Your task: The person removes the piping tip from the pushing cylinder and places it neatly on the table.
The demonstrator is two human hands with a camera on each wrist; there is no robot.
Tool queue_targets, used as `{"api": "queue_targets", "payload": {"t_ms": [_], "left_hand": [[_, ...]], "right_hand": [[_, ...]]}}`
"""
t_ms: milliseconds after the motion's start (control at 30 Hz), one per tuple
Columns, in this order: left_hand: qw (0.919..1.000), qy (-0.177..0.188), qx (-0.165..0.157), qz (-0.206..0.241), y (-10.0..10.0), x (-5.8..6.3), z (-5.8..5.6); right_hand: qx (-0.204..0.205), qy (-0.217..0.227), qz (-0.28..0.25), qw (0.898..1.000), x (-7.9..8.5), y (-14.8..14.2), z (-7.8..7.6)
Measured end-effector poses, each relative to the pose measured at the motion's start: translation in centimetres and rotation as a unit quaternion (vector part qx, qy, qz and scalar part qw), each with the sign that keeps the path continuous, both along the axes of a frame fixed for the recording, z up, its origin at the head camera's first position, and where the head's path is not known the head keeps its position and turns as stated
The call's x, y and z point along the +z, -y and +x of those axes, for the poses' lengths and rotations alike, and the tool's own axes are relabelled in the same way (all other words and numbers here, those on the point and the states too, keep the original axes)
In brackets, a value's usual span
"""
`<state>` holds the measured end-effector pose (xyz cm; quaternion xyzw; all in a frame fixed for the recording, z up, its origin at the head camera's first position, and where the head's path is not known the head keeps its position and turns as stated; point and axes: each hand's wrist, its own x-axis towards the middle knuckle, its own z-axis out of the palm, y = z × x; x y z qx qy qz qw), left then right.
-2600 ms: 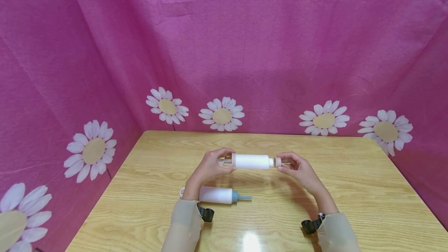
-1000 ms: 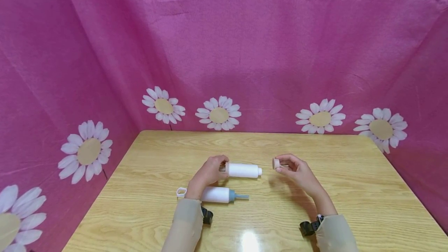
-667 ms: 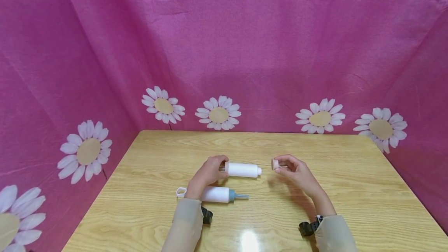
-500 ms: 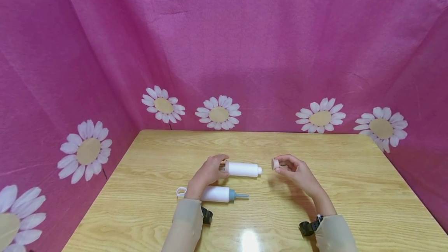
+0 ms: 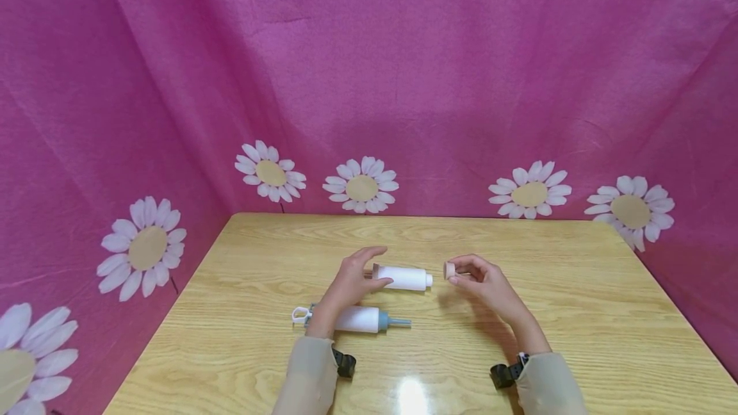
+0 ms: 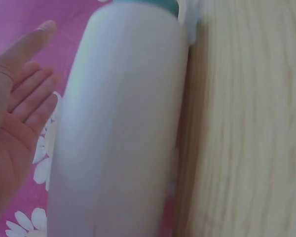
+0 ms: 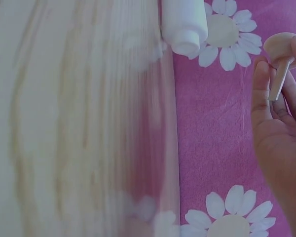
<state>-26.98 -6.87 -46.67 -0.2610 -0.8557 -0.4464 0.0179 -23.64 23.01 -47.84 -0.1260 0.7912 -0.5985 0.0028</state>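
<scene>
Compared with half a second ago, the left hand (image 5: 350, 279) has spread its fingers off the collar end of the white bottle (image 5: 406, 278). Backdrop's a big magenta curtain (image 5: 392, 69) with daisies (image 5: 361, 186), right along the far edge of the wooden table (image 5: 588, 312). There's wood running well past the right hand (image 5: 485, 284) to the right edge, so decent elbow room there. Left grip: fingers and thumb apart, thumb overlapping the bottle from above; can't tell if it's touching. Right grip's pinched on the pinkish cap (image 5: 449, 271). The teal-tipped bottle (image 5: 360, 320) lies nearer the person, partly behind the left arm overhead but huge in the left wrist cam. White bottle's on its side on the table, smooth, narrow neck facing the cap, near but apart. Right wrist cam shows the cap's thin stem, barely visible from above.
</scene>
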Motion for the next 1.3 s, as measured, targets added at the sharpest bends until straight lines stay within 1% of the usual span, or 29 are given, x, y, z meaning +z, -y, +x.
{"api": "queue_targets", "payload": {"t_ms": [67,200,367,500,600,733,833,1000,1167,1300], "left_hand": [[0.9995,-0.030,0.004,0.009,-0.3,0.1,0.3],[0.9960,-0.086,0.018,0.013,-0.9,0.2,0.6],[0.9930,-0.116,0.009,0.020,-1.7,0.3,1.1],[0.9922,-0.124,0.002,0.013,-2.4,0.2,1.5],[0.9925,-0.122,-0.002,0.013,-2.9,0.1,1.8],[0.9904,-0.136,-0.012,0.020,-3.6,-0.2,1.9],[0.9885,-0.150,-0.016,0.014,-4.0,-0.4,2.0],[0.9882,-0.152,-0.021,0.000,-4.4,-0.5,2.2],[0.9887,-0.146,-0.036,0.005,-4.7,-0.6,2.4],[0.9903,-0.133,-0.038,0.009,-4.8,-0.7,2.4]], "right_hand": [[0.003,-0.004,-0.004,1.000,0.1,0.2,0.0],[0.011,-0.013,-0.011,1.000,0.0,0.6,-0.1],[0.016,-0.011,-0.012,1.000,-0.1,1.2,-0.2],[0.022,-0.002,-0.006,1.000,0.0,1.8,-0.1],[0.030,0.002,-0.005,1.000,0.1,2.3,-0.1],[0.041,0.002,-0.009,0.999,0.1,2.7,0.0],[0.049,-0.005,-0.010,0.999,0.1,3.0,0.0],[0.062,-0.008,-0.006,0.998,0.1,3.4,0.2],[0.070,-0.006,0.005,0.998,0.1,3.5,0.3],[0.069,0.003,0.012,0.998,0.2,3.6,0.4]]}}
